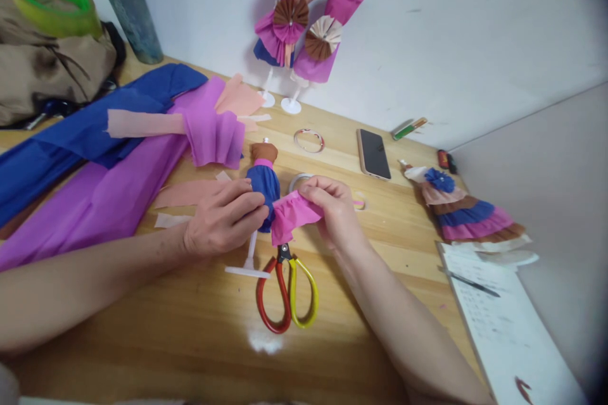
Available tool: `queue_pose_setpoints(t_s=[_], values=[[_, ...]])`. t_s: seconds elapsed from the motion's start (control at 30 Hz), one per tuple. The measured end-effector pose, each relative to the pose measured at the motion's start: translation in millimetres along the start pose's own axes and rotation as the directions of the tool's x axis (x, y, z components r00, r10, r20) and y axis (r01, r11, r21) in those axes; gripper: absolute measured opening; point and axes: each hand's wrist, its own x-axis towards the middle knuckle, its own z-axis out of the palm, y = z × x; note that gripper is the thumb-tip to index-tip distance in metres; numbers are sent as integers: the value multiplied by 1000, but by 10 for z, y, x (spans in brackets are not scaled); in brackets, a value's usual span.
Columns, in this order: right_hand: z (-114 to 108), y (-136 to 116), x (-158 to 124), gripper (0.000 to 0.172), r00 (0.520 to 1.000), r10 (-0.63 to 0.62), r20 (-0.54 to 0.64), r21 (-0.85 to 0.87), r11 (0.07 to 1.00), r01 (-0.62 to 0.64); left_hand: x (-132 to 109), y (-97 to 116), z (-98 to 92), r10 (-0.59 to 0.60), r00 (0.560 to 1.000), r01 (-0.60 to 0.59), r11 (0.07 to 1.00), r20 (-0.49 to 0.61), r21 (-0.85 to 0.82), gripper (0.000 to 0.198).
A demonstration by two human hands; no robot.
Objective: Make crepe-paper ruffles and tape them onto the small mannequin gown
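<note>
My left hand is closed on a miniature dress form lying tilted on the table. The form has a brown top, a pink waistband, a puffed blue skirt and a white stand; the left thumb is hidden. In my right hand, thumb and finger pinch the upper edge of a gathered pink crepe paper strip. The strip's left end meets the blue skirt by my left fingertips; whether it is attached I cannot tell. Just below lie scissors with one red and one yellow handle, their blades hidden under the strip.
Blue and purple crepe paper lie at left. Two decorated dress forms stand by the wall. A phone, a tape roll, a cutter, another dressed form and a notebook with a pen are around the right.
</note>
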Motion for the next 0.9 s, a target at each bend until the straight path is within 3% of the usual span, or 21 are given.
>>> queue_pose_setpoints(t_s=[0.9], values=[[-12,27,30,13,1000,-17,-21,73,997,19,-36,-5,-2,3,1000,-3,1000,-2,-9,12]])
